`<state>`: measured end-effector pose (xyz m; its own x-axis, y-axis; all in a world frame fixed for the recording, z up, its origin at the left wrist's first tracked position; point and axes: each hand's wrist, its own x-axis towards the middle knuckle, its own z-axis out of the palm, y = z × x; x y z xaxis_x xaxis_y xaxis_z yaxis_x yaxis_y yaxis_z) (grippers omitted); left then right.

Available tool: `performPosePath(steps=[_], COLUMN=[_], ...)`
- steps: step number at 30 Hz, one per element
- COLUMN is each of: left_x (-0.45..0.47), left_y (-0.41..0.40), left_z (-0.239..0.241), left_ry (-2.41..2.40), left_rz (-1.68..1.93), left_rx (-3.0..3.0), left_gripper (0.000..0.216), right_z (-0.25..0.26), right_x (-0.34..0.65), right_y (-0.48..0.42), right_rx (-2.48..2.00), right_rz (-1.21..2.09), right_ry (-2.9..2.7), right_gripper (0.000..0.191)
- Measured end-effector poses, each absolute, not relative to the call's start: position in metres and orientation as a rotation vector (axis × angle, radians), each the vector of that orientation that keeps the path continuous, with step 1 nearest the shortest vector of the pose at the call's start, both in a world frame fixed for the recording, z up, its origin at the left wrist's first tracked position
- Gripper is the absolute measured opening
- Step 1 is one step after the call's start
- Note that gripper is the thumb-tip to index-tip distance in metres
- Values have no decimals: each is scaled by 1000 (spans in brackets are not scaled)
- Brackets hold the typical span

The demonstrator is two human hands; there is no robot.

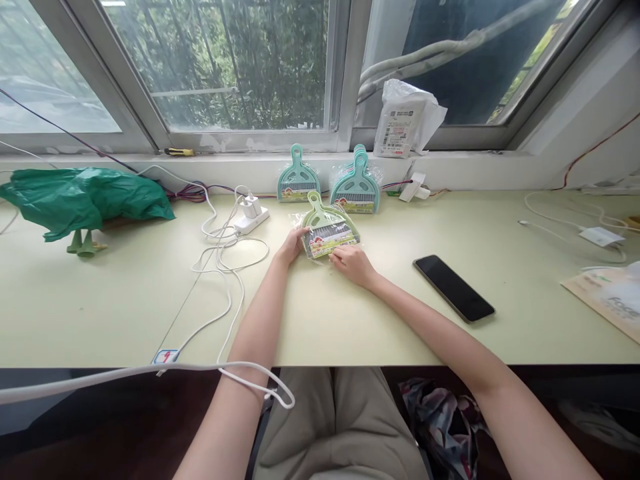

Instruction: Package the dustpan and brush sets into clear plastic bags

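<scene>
At twelve o'clock on the table, the left hand has fingers clamped on the pale green dustpan; the right hand curls at its five o'clock, grip unclear. Slick wrapping might slip, or a shove topple the teal dustpans behind.

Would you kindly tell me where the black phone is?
In the head view, the black phone lies on the table, right of centre, between the right hand and the tan printed packet.
</scene>
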<state>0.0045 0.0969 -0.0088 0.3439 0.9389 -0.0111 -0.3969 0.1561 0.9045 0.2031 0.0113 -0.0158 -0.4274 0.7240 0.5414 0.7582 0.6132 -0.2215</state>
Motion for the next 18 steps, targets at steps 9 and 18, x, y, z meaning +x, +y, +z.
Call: performPosePath(steps=[9, 18], left_x=[-1, 0], left_y=[93, 87], left_z=[-8, -7], left_ry=[709, 634], left_rz=[1095, 899], left_rx=[931, 1189], left_gripper=[34, 55], right_z=[-21, -25], right_x=[218, 227], right_y=[17, 24], right_rx=[-1278, -1152], right_rz=[577, 925], right_ry=[-1644, -1043], right_gripper=[37, 46])
